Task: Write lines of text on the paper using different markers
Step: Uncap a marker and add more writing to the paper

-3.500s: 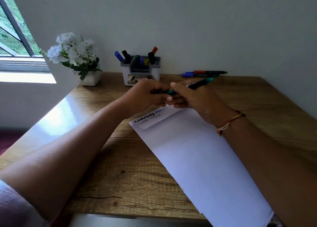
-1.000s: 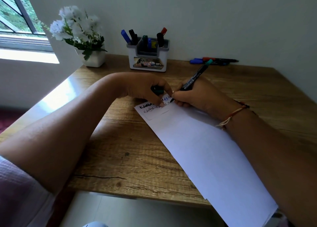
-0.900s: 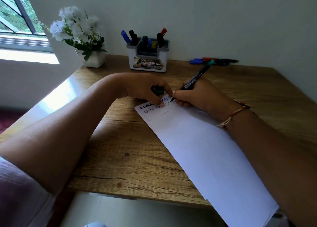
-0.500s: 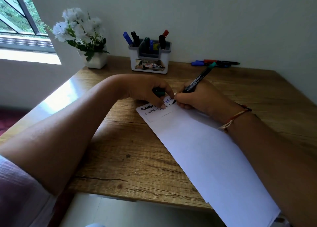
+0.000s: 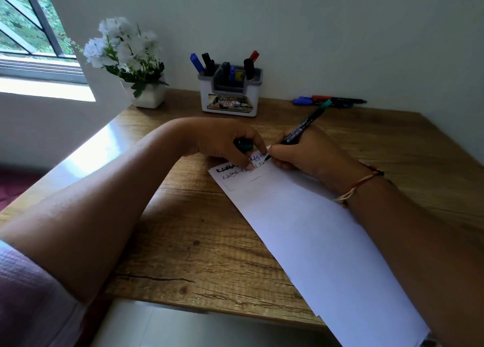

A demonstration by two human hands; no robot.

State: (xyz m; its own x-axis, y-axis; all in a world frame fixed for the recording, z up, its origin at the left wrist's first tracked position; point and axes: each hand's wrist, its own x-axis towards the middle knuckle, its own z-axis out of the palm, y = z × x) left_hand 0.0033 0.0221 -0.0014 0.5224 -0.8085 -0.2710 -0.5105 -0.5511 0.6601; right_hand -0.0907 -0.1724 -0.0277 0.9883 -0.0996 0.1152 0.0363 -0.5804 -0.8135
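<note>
Writing at the far end of the white paper point(image 5: 314, 231), laid slantwise on the wooden desk point(image 5: 196, 228), with the green marker point(image 5: 301, 126): tip down on the second line, just past the last scribbled word. Pinched near the tip by the curled fingers of the right hand point(image 5: 306, 152). Pinning the paper's far corner with the left hand point(image 5: 225, 142), one fingertip on the sheet, the cap point(image 5: 242, 145) tucked in the curl of the other fingers (dark green, only partly showing).

Changed within the last few seconds: no longer pulling cap from marker above the paper; instead cap off, tip brought down, second line lengthened a little to the right. Judged from that: swap to a fresh colour done, with bold black and blue words on the first line, a thin second line in progress and most of the sheet blank, so plenty left to write.

Beyond the paper's far end, against the wall: a white and grey marker holder point(image 5: 203, 92), holding upright a blue, two black, a green and a red marker, plus something short, blue and yellow, not made out. Beyond the paper to the right: loose markers point(image 5: 330, 101) lying together, blue and red showing. Beyond it to the left: white flowers in a white pot point(image 5: 146, 97).
</note>
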